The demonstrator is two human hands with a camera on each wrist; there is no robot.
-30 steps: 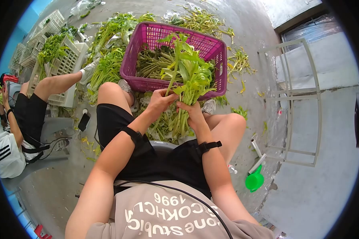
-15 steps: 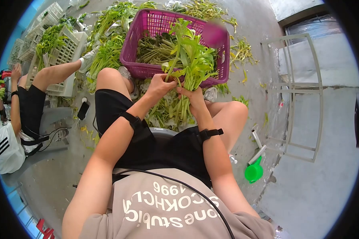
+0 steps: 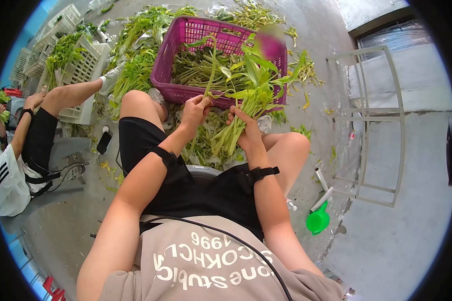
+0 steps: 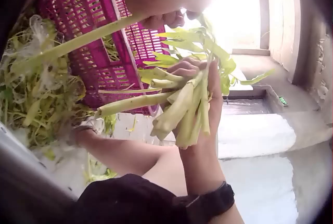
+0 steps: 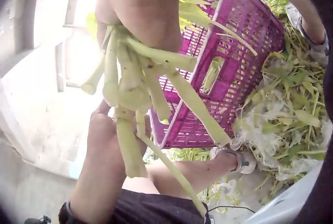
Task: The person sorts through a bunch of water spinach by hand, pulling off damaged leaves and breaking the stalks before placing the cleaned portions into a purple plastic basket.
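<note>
My left hand pinches a single leafy green stalk, held upright before the purple basket. Its thick pale stem runs out below the hand in the left wrist view. A short way to the right, my right hand grips a bunch of leafy greens, which look like water spinach. Their leaves lean up and right over the basket's near rim, and the cut stem ends fan out beneath the fist. Inside the basket lie more stalks, partly hidden by the leaves.
Heaps of greens lie left of the basket, with trimmings between my feet. Another person sits at the left beside white crates. A phone, a green scoop and a metal frame are on the floor.
My hands have drawn slightly apart, the left keeping its single stalk. In the right hand, the bunch has tipped further to the right. The person at the left has moved an arm.
</note>
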